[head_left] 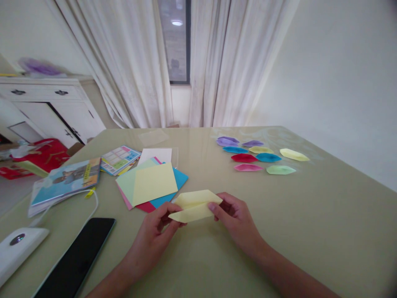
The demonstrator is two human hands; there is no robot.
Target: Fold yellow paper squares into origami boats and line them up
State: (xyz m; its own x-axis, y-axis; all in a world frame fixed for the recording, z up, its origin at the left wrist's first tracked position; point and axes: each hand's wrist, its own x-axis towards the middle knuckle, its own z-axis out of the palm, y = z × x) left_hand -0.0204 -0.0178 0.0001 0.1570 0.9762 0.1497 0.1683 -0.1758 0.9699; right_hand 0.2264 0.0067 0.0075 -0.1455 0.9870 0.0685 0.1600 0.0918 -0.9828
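A pale yellow folded paper boat (196,205) is held above the table between my two hands, its middle fold opened into a hollow. My left hand (154,231) pinches its left end, thumb below and fingers behind. At the right end my right hand (237,219) grips it, the thumb pressed on the near side. Just beyond my left hand lies a fanned stack of coloured paper sheets (155,184), with yellow on top and green, pink, red and blue showing beneath.
Several folded paper boats, among them a red one (244,158) and a light green one (281,170), lie at the back right. On the left are a phone (79,252), a white device (20,252) with a cable, a magazine (66,180) and a printed card pack (120,159).
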